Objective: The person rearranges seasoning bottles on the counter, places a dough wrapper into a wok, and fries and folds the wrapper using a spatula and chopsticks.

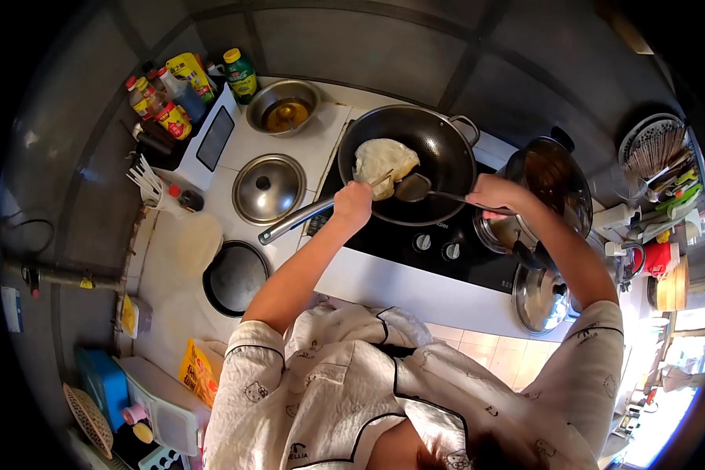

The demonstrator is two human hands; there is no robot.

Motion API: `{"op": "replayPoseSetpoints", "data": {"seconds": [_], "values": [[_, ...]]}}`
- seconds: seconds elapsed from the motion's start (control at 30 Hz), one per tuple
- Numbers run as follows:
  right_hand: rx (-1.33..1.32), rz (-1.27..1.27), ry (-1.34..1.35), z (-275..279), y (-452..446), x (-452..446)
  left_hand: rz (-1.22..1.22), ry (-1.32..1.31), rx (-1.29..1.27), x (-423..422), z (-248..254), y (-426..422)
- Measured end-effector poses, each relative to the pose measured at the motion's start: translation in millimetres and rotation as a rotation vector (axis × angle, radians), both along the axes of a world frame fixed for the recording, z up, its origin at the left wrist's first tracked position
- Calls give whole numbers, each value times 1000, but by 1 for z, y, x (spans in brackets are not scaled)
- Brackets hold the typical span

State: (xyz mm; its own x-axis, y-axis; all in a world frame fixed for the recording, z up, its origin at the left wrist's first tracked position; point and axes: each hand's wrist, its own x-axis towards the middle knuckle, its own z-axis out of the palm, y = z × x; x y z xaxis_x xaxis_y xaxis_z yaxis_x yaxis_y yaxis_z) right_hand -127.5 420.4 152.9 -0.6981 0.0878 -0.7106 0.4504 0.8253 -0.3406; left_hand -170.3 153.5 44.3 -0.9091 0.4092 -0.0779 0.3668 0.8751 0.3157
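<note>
A wok [439,145] with a long metal handle [294,219] sits on the black stove. Inside it lies a pale, browned-edged piece of flatbread [380,160], apparently folded. My left hand [352,205] is closed at the wok's near left rim, over the handle. Thin chopsticks [384,177] seem to run from its fingers to the bread; whether it also grips the handle is hidden. My right hand [497,194] is closed around the handle of a spatula [413,188], whose dark head is in the wok, touching or close to the bread's right edge.
Left of the stove are a metal bowl [295,94] with yellowish liquid, a domed lid [269,188], a black pan [235,278] and a pale round sheet [192,244]. Bottles [160,98] stand behind. A pot [544,176] and a glass lid [540,301] lie right.
</note>
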Motion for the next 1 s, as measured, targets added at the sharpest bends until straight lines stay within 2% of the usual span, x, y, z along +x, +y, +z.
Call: {"op": "replayPoseSetpoints", "data": {"seconds": [0.1, 0.3, 0.4, 0.57, 0.67, 0.77, 1.0], "values": [[-10, -51, 64, -9, -15, -4, -5, -7, 3, 1, 8, -1], [37, -19, -50, 5, -5, -9, 12, -11, 54, -1, 8, -11], [18, -100, 34, 3, -30, -12, 28, -26, 43, 0, 10, -9], [-18, -20, -51, 3, -9, 0, 30, -20, 70, -3, 5, -14], [-6, -25, -14, -3, -3, 15, 19, -54, 81, -2, -2, -10], [-60, -161, 96, -16, -15, 23, -11, -50, 80, -1, -5, 2], [-140, -234, 54, -25, -5, 49, -81, -142, 89, 4, 3, 1]]}}
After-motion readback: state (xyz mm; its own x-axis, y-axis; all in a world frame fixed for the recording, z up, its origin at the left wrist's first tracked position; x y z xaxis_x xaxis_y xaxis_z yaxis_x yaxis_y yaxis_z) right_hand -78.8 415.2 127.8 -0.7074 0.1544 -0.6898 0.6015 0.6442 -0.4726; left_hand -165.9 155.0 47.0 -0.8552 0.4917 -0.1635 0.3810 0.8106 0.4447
